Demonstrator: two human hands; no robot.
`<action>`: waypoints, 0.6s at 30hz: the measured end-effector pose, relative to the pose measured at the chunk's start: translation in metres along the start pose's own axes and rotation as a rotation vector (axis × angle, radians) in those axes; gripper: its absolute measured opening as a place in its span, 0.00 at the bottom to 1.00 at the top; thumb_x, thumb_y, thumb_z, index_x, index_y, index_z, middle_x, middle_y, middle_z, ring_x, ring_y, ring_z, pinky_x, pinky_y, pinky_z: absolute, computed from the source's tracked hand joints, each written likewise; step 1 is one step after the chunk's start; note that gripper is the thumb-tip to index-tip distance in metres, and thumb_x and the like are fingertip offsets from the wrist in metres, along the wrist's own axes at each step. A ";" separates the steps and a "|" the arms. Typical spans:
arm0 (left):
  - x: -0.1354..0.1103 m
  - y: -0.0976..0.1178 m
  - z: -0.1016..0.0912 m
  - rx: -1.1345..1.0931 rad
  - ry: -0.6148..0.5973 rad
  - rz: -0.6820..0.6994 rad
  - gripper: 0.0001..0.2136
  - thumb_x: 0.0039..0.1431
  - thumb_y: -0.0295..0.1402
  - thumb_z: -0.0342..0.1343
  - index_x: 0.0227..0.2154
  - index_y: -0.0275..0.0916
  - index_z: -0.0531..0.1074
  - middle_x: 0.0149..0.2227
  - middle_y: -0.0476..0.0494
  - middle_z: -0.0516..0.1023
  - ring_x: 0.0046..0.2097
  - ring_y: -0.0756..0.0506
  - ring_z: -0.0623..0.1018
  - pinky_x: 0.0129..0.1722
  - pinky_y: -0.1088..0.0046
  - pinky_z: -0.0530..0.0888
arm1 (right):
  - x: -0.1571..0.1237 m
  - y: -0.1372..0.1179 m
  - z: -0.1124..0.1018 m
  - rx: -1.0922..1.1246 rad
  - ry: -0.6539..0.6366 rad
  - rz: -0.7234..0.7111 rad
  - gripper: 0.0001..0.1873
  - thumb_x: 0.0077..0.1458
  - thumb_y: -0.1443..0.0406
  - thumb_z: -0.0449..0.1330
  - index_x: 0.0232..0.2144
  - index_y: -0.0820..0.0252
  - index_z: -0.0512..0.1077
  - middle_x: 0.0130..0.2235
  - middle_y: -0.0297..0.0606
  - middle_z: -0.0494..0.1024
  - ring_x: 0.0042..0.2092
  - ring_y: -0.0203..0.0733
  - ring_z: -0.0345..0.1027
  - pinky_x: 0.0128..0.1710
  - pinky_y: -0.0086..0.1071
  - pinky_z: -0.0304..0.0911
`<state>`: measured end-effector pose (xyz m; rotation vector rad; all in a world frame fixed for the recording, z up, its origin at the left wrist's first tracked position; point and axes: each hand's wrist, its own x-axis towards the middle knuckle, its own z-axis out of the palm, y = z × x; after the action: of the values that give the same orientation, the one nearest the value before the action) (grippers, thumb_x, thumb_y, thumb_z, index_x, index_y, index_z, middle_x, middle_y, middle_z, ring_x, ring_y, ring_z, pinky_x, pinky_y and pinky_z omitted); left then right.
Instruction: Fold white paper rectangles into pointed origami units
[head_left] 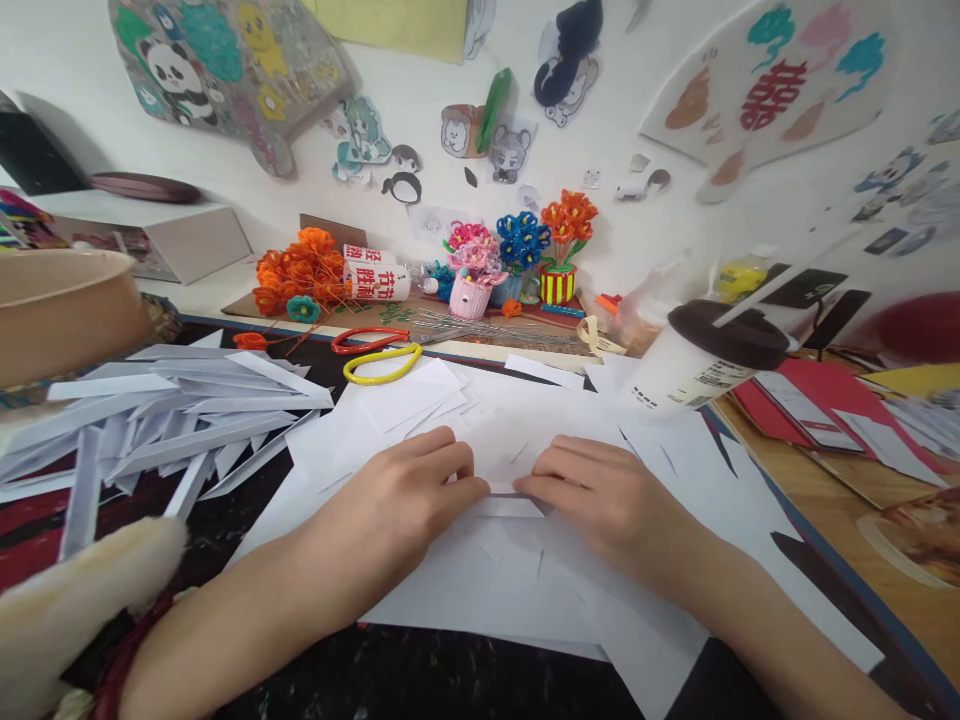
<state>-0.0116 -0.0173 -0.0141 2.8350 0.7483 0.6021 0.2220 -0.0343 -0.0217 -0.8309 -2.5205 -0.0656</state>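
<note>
My left hand (pixel 420 480) and my right hand (pixel 592 485) face each other over the middle of the table. Between them is a narrow folded strip of white paper (pixel 510 507). The fingers of both hands are closed, with thumbs and fingertips pinching the strip near its two ends. Beneath lie several loose white paper sheets (pixel 450 590), with small paper scraps on top. Left of my left hand is a heap of folded white paper strips (pixel 172 410). A pair of scissors (pixel 382 350) with one red and one yellow handle rests beyond the sheets.
A cup with a dark lid and straw (pixel 705 350) stands at the right. Pipe-cleaner flowers (pixel 307 270) and small flower pots (pixel 471 295) line the wall. At the left are a round tan container (pixel 64 310) and a plush thing (pixel 97 600) beside my forearm.
</note>
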 end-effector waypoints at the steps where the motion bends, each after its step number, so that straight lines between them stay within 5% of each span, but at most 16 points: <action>1: 0.000 0.000 0.000 0.024 -0.007 0.014 0.16 0.64 0.19 0.42 0.39 0.36 0.75 0.32 0.44 0.71 0.34 0.47 0.68 0.32 0.72 0.69 | 0.001 -0.002 0.000 -0.057 0.008 -0.027 0.20 0.62 0.78 0.45 0.29 0.65 0.74 0.27 0.40 0.71 0.28 0.39 0.58 0.24 0.32 0.54; 7: 0.001 0.005 -0.003 0.158 -0.050 0.089 0.14 0.63 0.19 0.42 0.37 0.34 0.73 0.30 0.43 0.69 0.33 0.45 0.68 0.31 0.71 0.68 | 0.004 -0.010 0.000 -0.255 0.012 -0.108 0.20 0.60 0.79 0.49 0.21 0.63 0.70 0.23 0.36 0.64 0.27 0.38 0.55 0.25 0.34 0.51; 18: 0.003 0.010 -0.007 0.321 -0.081 0.210 0.12 0.63 0.20 0.43 0.42 0.32 0.70 0.30 0.43 0.71 0.30 0.45 0.66 0.28 0.69 0.65 | 0.003 -0.011 0.001 -0.274 -0.021 -0.095 0.20 0.59 0.79 0.50 0.20 0.63 0.70 0.23 0.36 0.64 0.27 0.39 0.55 0.25 0.34 0.49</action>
<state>-0.0080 -0.0240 -0.0047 3.2406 0.5842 0.4229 0.2130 -0.0413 -0.0196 -0.8176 -2.6060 -0.4442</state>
